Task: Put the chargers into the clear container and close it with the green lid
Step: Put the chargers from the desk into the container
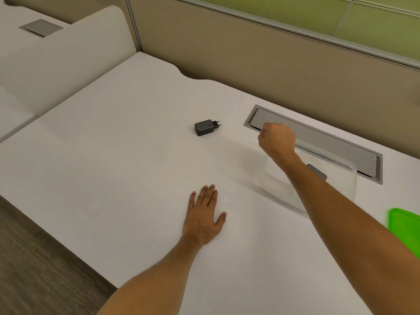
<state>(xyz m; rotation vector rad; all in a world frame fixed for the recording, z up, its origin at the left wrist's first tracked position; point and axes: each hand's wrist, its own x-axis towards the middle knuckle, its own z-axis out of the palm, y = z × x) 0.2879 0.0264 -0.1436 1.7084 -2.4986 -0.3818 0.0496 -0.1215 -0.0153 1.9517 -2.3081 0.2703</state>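
Left hand (203,218) lay flat on the white desk (118,160) at lower centre, fingers spread, holding nothing. Right hand (276,139) was curled into a loose fist at centre right, above the near-left end of the clear container (341,176); couldn't tell if anything was in it. One black charger (205,127) sat on the desk left of that fist, another dark charger (317,172) inside the container. Green lid (406,230) was at the right edge.
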